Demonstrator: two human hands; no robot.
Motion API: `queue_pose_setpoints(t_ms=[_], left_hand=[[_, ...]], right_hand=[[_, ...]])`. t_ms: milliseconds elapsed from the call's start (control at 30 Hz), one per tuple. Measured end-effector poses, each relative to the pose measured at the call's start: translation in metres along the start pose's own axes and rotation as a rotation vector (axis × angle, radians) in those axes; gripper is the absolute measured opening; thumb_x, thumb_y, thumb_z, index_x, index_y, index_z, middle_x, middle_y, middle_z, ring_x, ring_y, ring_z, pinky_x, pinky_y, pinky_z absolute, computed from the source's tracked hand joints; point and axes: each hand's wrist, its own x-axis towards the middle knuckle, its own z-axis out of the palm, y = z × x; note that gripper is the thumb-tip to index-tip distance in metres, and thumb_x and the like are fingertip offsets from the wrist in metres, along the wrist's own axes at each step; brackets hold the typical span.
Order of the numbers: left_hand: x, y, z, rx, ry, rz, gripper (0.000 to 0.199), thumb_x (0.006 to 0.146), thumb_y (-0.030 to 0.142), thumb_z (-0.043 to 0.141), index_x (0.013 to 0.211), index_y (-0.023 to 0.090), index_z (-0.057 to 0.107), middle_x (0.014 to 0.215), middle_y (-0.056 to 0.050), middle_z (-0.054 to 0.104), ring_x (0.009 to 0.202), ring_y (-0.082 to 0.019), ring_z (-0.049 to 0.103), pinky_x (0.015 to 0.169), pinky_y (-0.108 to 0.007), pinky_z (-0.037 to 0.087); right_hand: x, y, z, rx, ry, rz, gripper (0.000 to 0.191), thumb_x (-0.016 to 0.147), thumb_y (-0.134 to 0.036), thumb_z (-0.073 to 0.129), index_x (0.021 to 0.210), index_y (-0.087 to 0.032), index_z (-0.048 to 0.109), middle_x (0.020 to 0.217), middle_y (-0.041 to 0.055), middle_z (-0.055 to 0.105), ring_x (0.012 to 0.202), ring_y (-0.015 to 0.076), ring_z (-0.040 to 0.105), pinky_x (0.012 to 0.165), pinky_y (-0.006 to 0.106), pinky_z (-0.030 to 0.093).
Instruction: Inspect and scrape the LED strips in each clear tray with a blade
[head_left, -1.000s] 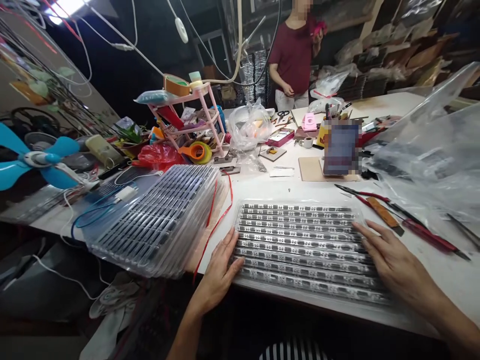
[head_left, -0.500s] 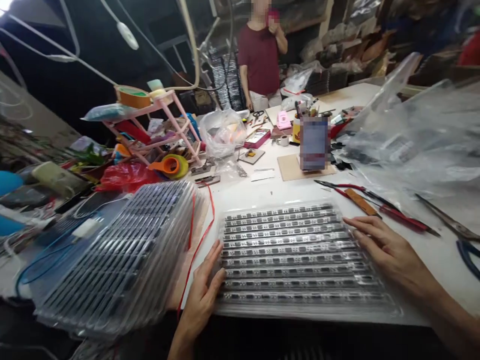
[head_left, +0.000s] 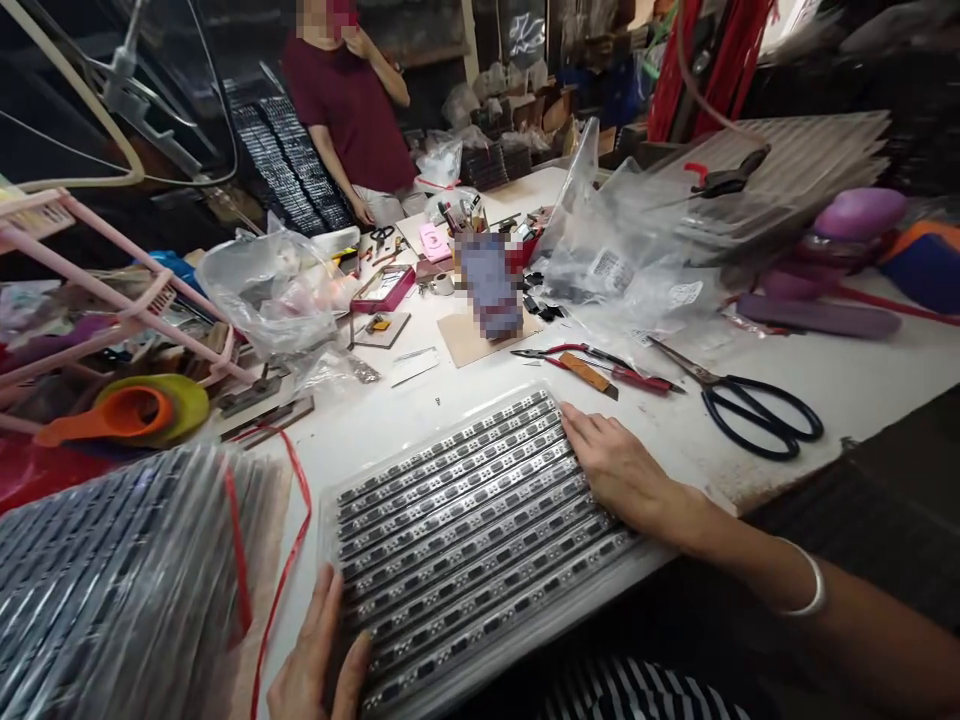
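A clear plastic tray [head_left: 480,545] holding several rows of dark, shiny strips lies on the white table in front of me. My left hand [head_left: 315,655] grips its left edge, with the thumb over the near corner and the fingers along the side. At the opposite edge, my right hand [head_left: 619,465] has its fingers closed along the tray's side; their undersides are hidden. Left of the tray stands a stack of similar filled trays [head_left: 112,590], with a red ribbon [head_left: 296,520] beside it.
Beyond the tray lie red-handled pliers [head_left: 630,375], an orange-handled cutter [head_left: 589,375] and large scissors [head_left: 750,405]. Plastic bags [head_left: 600,260] and a pink rack [head_left: 135,310] flank the table. A person in a maroon shirt [head_left: 352,110] stands across it.
My view has swung to the right, so things appear further left. The tray looks more tilted in the picture, and both hands remain at its sides.
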Motion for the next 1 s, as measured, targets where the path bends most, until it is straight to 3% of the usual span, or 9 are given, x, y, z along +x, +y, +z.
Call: queue_pose_setpoints(t_ms=[133,267,433,500,600,700,800,900,1000], left_hand=[[-0.002,-0.023,0.010,0.044,-0.045,0.000,0.066,0.092,0.031,0.046,0.149,0.039,0.013,0.157,0.003,0.019,0.142,-0.026,0.025,0.117,-0.053,0.018],[-0.001,-0.016,0.012,0.010,-0.048,-0.046,0.065,0.093,0.034,0.046,0.150,0.033,0.015,0.158,0.000,0.019,0.144,-0.024,0.021,0.117,-0.049,0.014],[-0.017,0.006,-0.005,-0.072,-0.094,-0.052,0.061,0.094,0.033,0.045,0.149,0.027,0.021,0.156,-0.004,0.025,0.142,-0.022,0.025,0.116,-0.046,0.022],[-0.034,0.010,-0.014,-0.117,-0.136,0.016,0.056,0.094,0.027,0.043,0.147,0.031,0.028,0.153,-0.002,0.032,0.140,-0.021,0.031,0.114,-0.043,0.028],[-0.063,0.014,-0.020,-0.128,-0.156,0.096,0.056,0.093,0.017,0.038,0.145,0.035,0.031,0.151,0.000,0.036,0.137,-0.019,0.035,0.112,-0.039,0.033],[-0.081,0.014,-0.011,-0.056,-0.089,0.094,0.061,0.092,0.014,0.038,0.147,0.036,0.024,0.153,0.000,0.031,0.139,-0.019,0.033,0.113,-0.041,0.033],[-0.084,0.007,0.004,-0.012,0.065,0.123,0.058,0.093,0.017,0.043,0.145,0.037,0.028,0.151,0.000,0.036,0.139,-0.020,0.032,0.116,-0.045,0.029],[-0.078,-0.002,0.014,-0.024,0.180,0.189,0.049,0.092,0.021,0.048,0.140,0.031,0.041,0.148,-0.005,0.041,0.138,-0.024,0.034,0.114,-0.049,0.029],[-0.074,-0.006,0.016,-0.065,0.215,0.232,0.046,0.091,0.021,0.051,0.136,0.027,0.047,0.146,-0.008,0.043,0.135,-0.025,0.040,0.111,-0.048,0.033]], right_hand=[[0.011,-0.010,-0.010,-0.155,-0.141,-0.065,0.048,0.073,0.007,0.035,0.113,0.007,0.063,0.128,0.0311,0.053,0.080,0.0275,0.063,0.069,0.043,0.054],[0.012,-0.006,-0.013,-0.131,-0.156,-0.098,0.043,0.074,0.005,0.038,0.106,0.004,0.066,0.131,0.0304,0.051,0.082,0.0270,0.065,0.070,0.042,0.055],[-0.010,0.027,-0.006,0.307,0.027,-0.109,0.045,0.087,-0.008,0.036,0.127,-0.014,0.057,0.141,0.0115,0.049,0.118,0.0202,0.056,0.097,0.036,0.050],[-0.022,0.041,-0.006,0.466,0.010,-0.125,0.043,0.090,-0.014,0.036,0.127,-0.019,0.058,0.140,0.0061,0.051,0.123,0.0174,0.053,0.104,0.036,0.046],[-0.039,0.055,-0.013,0.584,-0.077,-0.143,0.042,0.089,-0.020,0.042,0.127,-0.022,0.059,0.137,0.0042,0.053,0.123,0.0206,0.054,0.107,0.041,0.043],[-0.059,0.062,-0.023,0.625,-0.182,-0.182,0.046,0.088,-0.022,0.043,0.132,-0.027,0.056,0.142,0.0024,0.048,0.126,0.0230,0.050,0.108,0.043,0.041],[-0.083,0.067,-0.031,0.576,-0.252,-0.268,0.060,0.084,-0.017,0.043,0.142,-0.030,0.043,0.149,0.0011,0.037,0.134,0.0242,0.040,0.110,0.045,0.038],[-0.104,0.067,-0.029,0.464,-0.250,-0.352,0.075,0.079,-0.016,0.046,0.150,-0.029,0.026,0.154,0.0036,0.028,0.138,0.0273,0.032,0.109,0.049,0.037],[-0.117,0.059,-0.020,0.342,-0.165,-0.337,0.076,0.082,-0.019,0.046,0.152,-0.032,0.016,0.155,0.0064,0.026,0.139,0.0306,0.031,0.105,0.054,0.038]])
